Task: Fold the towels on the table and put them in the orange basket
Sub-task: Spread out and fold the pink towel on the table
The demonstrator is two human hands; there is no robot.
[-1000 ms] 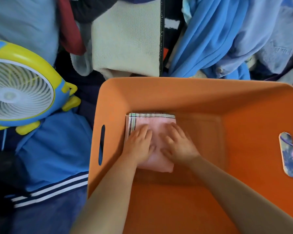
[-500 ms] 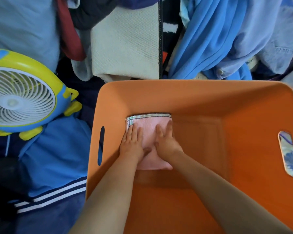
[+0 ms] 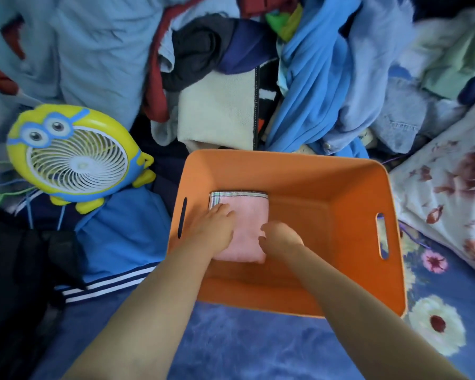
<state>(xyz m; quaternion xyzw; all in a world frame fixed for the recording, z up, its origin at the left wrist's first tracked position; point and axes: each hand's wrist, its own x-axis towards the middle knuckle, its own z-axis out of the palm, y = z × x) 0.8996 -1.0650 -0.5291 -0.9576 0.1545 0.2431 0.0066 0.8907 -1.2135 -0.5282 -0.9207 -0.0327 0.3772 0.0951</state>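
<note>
A folded pink towel (image 3: pixel 247 212) with a striped far edge lies flat on the bottom of the orange basket (image 3: pixel 327 185), in its left half. Both my arms reach down into the basket. My left hand (image 3: pixel 214 229) rests palm-down on the towel's left part, fingers spread a little. My right hand (image 3: pixel 281 238) sits at the towel's near right edge with its fingers loosely curled and nothing held in them. The towel's near left corner is hidden under my left wrist.
A yellow-and-blue cartoon fan (image 3: pixel 74 160) stands left of the basket on a blue striped jacket (image 3: pixel 121 242). A heap of clothes (image 3: pixel 313 78) crowds the far side. A floral pillow (image 3: pixel 450 193) lies at the right, and a blue flowered sheet (image 3: pixel 244 346) is in front.
My right hand has drawn back from flat on the towel to its near right edge, fingers curling. My left hand stays on the towel. The view has pulled back from the basket.
</note>
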